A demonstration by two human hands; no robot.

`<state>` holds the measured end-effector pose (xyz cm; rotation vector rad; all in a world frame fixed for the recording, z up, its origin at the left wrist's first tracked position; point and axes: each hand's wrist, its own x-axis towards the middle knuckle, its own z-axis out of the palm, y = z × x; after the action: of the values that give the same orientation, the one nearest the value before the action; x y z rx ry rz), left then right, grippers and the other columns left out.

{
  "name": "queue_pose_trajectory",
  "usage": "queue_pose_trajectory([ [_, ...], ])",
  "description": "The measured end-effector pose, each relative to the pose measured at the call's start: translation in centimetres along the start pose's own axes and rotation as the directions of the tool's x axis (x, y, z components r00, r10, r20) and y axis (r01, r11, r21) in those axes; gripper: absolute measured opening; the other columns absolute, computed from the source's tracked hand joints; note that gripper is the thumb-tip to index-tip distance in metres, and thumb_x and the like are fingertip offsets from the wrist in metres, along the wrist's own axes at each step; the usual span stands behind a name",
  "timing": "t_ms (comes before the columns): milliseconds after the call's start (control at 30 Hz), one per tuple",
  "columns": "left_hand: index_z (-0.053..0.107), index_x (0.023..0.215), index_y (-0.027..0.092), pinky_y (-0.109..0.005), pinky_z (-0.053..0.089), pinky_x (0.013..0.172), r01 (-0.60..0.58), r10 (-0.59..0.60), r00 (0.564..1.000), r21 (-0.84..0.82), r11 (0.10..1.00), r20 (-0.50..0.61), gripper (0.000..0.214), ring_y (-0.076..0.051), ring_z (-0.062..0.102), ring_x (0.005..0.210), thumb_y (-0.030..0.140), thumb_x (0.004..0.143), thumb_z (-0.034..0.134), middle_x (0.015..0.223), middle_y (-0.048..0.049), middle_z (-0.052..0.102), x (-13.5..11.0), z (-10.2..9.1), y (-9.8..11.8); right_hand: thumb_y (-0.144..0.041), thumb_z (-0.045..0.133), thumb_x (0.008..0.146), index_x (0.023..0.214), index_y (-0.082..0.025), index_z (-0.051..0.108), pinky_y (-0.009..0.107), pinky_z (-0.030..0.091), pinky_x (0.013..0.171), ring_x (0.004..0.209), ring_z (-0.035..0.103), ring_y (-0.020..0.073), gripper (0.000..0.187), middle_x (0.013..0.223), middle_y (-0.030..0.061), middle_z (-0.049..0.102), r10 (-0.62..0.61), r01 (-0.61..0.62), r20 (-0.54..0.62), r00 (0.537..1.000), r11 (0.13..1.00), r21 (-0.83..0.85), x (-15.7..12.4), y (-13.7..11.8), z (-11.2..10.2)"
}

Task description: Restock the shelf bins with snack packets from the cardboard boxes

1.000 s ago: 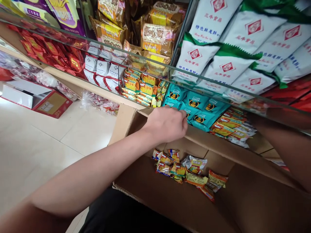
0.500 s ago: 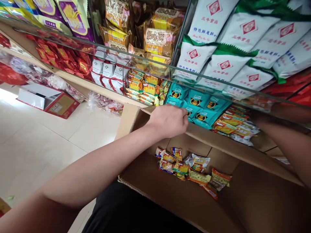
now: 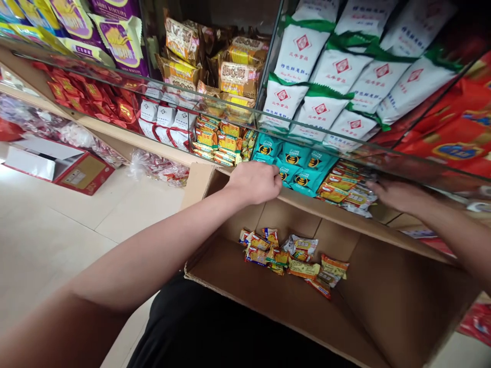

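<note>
My left hand is closed over the far rim of an open cardboard box, its fingertips curled out of sight. Inside the box lie several small wrapped snack packets, orange, yellow and silver. To the right, my right hand reaches under the glass shelf edge. Its fingers are pinched at a silvery snack packet beside a stack of orange and silver packets; the fingertips are partly blurred. Teal packets sit in rows between my two hands.
A glass ledge runs above the lower compartments. White-and-green bags and brown-yellow packs fill the upper shelf. Red packets lie left. On the tiled floor stands a red-and-white carton, near clear plastic bags.
The view has shifted, so shelf and box appear farther left and more of the right side shows. My right hand is now clearer beside the packet stack. My left hand stays on the box rim.
</note>
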<state>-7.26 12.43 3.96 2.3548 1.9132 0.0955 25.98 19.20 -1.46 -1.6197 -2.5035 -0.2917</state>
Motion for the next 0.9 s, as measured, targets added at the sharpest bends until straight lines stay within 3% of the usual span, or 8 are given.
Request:
queue_pose_trajectory([
  [100, 0.063, 0.085, 0.019, -0.032, 0.04, 0.062, -0.006, 0.006, 1.0, 0.019, 1.0, 0.005, 0.04, -0.022, 0.058, 0.077, 0.035, 0.081, 0.027, 0.082, -0.0072, 0.064, -0.1, 0.0, 0.0, -0.058, 0.016, 0.083, 0.091, -0.005, 0.062, 0.036, 0.042, 0.075, 0.09, 0.055, 0.0218, 0.07, 0.091, 0.0184, 0.06, -0.194, 0.194, 0.024, 0.981, 0.981, 0.014, -4.5, -3.2, -4.6],
  [200, 0.063, 0.087, 0.02, -0.031, 0.04, 0.061, -0.017, 0.016, 1.0, 0.038, 0.999, 0.022, 0.041, -0.022, 0.057, 0.078, 0.035, 0.082, 0.026, 0.084, -0.0068, 0.064, -0.1, 0.1, 0.0, -0.043, 0.038, 0.084, 0.091, -0.016, 0.061, 0.037, 0.04, 0.081, 0.087, 0.053, 0.0209, 0.037, 0.095, 0.0125, 0.06, -0.249, 0.264, -0.127, 0.96, 0.957, 0.122, -11.4, -8.2, -6.8],
  [267, 0.063, 0.087, 0.02, -0.03, 0.039, 0.061, -0.021, 0.02, 0.999, 0.047, 0.999, 0.033, 0.041, -0.022, 0.057, 0.078, 0.036, 0.082, 0.025, 0.085, -0.0064, 0.064, -0.1, 0.1, -0.1, -0.035, 0.042, 0.082, 0.083, -0.016, 0.062, 0.036, 0.041, 0.08, 0.086, 0.053, 0.0213, 0.027, 0.097, 0.0123, 0.058, -0.146, 0.158, -0.076, 0.986, 0.969, 0.188, -15.1, -10.9, -5.3],
  [333, 0.063, 0.086, 0.021, -0.03, 0.039, 0.061, -0.024, 0.022, 0.999, 0.057, 0.998, 0.038, 0.042, -0.021, 0.057, 0.078, 0.039, 0.082, 0.025, 0.086, -0.0059, 0.064, -0.1, 0.2, -0.2, -0.03, 0.042, 0.081, 0.088, -0.014, 0.06, 0.036, 0.04, 0.081, 0.088, 0.053, 0.0226, 0.026, 0.101, 0.013, 0.056, -0.007, -0.054, 0.259, 0.966, 0.972, 0.227, -17.4, -12.2, -1.8],
  [433, 0.062, 0.086, 0.022, -0.03, 0.04, 0.061, -0.02, 0.017, 0.999, 0.068, 0.997, 0.045, 0.043, -0.022, 0.057, 0.08, 0.042, 0.082, 0.024, 0.088, -0.0054, 0.064, -0.1, 0.2, -0.2, -0.031, 0.052, 0.073, 0.098, -0.01, 0.056, 0.033, 0.041, 0.077, 0.09, 0.054, 0.0246, 0.033, 0.101, 0.0152, 0.058, 0.069, -0.392, 0.811, 0.581, 0.897, 0.204, -18.5, -12.0, 4.0],
  [500, 0.062, 0.087, 0.023, -0.031, 0.04, 0.062, -0.009, 0.005, 0.998, 0.071, 0.997, 0.056, 0.044, -0.022, 0.057, 0.081, 0.043, 0.082, 0.024, 0.09, -0.0052, 0.064, -0.3, 0.2, -0.1, -0.033, 0.058, 0.067, 0.098, -0.011, 0.057, 0.031, 0.041, 0.075, 0.09, 0.055, 0.0246, 0.038, 0.101, 0.0136, 0.058, 0.048, -0.455, 0.881, 0.47, 0.869, 0.196, -18.5, -11.3, 6.7],
  [767, 0.059, 0.097, 0.022, -0.03, 0.04, 0.075, 0.021, -0.022, 0.996, 0.013, 1.0, 0.081, 0.039, -0.02, 0.053, 0.091, 0.039, 0.082, 0.027, 0.099, -0.0041, 0.061, -0.8, -0.8, -0.1, -0.034, 0.06, 0.065, 0.088, -0.013, 0.056, 0.027, 0.039, 0.066, 0.082, 0.055, 0.0217, 0.031, 0.091, 0.0088, 0.061, 0.062, -0.494, 0.847, 0.528, 0.834, 0.247, -19.1, -10.9, 9.1],
  [900, 0.056, 0.102, 0.019, -0.034, 0.033, 0.087, -0.354, 0.33, 0.927, -0.125, 0.927, -0.18, 0.034, -0.02, 0.046, 0.1, 0.026, 0.082, 0.03, 0.105, -0.0092, 0.057, -3.9, 0.5, 0.5, -0.032, 0.059, 0.066, 0.092, -0.015, 0.056, 0.028, 0.039, 0.069, 0.085, 0.055, 0.0214, 0.03, 0.096, 0.0084, 0.06, 0.087, -0.521, 0.808, 0.583, 0.803, 0.289, -19.7, -11.1, 8.7],
])
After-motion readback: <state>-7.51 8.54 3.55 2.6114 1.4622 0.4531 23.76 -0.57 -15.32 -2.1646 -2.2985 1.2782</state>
